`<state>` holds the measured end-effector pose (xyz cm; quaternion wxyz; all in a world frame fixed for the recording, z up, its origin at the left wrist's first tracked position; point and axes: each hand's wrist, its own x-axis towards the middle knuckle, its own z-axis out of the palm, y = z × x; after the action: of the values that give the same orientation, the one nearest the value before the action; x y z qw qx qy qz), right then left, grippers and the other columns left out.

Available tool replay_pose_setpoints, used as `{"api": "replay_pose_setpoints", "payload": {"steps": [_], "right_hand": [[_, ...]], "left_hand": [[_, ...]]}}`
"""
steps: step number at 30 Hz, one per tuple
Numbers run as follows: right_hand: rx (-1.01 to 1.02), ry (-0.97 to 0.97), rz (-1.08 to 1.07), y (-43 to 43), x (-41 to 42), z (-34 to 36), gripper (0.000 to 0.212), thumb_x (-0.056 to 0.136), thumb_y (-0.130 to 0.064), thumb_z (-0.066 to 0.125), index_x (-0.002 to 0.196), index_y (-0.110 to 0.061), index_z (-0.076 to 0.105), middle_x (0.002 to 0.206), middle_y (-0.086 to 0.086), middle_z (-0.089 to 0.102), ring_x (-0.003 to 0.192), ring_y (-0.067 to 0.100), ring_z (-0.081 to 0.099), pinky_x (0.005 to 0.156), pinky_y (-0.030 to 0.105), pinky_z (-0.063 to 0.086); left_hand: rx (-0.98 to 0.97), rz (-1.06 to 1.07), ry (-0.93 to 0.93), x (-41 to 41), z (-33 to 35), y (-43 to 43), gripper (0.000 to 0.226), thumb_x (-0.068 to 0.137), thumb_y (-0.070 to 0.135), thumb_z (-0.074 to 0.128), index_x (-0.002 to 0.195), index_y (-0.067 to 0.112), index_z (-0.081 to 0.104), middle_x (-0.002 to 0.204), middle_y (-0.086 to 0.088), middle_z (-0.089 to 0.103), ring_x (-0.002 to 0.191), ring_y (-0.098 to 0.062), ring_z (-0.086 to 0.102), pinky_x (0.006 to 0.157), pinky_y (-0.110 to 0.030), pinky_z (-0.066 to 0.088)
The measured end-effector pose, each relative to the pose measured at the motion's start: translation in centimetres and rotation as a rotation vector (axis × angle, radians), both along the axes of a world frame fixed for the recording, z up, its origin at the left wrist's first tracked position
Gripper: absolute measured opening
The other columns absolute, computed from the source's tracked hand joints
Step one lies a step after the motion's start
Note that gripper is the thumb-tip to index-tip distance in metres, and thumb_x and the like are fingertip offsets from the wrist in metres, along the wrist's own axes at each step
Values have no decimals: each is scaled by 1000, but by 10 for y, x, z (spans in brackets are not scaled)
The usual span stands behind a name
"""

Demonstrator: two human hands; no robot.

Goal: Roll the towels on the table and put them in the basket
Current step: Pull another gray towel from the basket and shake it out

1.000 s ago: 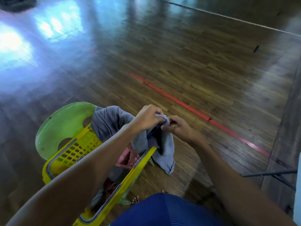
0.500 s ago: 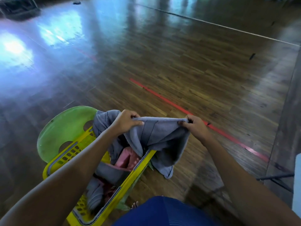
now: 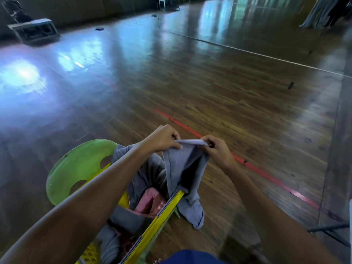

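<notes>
A grey towel [image 3: 182,168] hangs from both my hands above the yellow basket [image 3: 165,212]. My left hand [image 3: 163,139] pinches its top edge on the left. My right hand [image 3: 217,149] pinches the same edge close beside it. The cloth droops over the basket's right rim and its tail lies outside on the floor. Inside the basket lie a pink towel [image 3: 150,202] and more grey cloth [image 3: 125,218].
The basket sits on a green plastic stool [image 3: 76,168]. Shiny wooden floor with a red tape line [image 3: 266,172] stretches ahead. A low bench [image 3: 34,31] stands far left, and dark metal legs [image 3: 331,229] show at the right edge. My blue-clad knee [image 3: 190,257] is at the bottom.
My hands, spread apart on the towel's top edge half a second ago, have come close together again and risen a little. The towel hangs narrower.
</notes>
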<state>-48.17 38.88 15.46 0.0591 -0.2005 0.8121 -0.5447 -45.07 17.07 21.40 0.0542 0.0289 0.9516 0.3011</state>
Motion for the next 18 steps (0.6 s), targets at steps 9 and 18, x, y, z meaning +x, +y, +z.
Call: {"api": "replay_pose_setpoints", "payload": {"steps": [9, 18], "right_hand": [[126, -174, -41, 12, -2, -1, 11, 82, -14, 69, 83, -18, 59, 76, -1, 60, 70, 14, 54, 66, 35, 44], [-302, -226, 70, -11, 4, 57, 12, 92, -19, 63, 101, -12, 68, 92, 5, 65, 88, 15, 58, 80, 29, 46]], "left_hand": [[633, 223, 96, 9, -4, -1, 17, 81, 2, 72, 86, 17, 74, 81, 1, 72, 79, -6, 66, 78, -28, 54], [465, 115, 157, -14, 23, 31, 41, 67, 22, 86, 97, 20, 58, 76, 4, 74, 79, -10, 70, 78, -30, 55]]}}
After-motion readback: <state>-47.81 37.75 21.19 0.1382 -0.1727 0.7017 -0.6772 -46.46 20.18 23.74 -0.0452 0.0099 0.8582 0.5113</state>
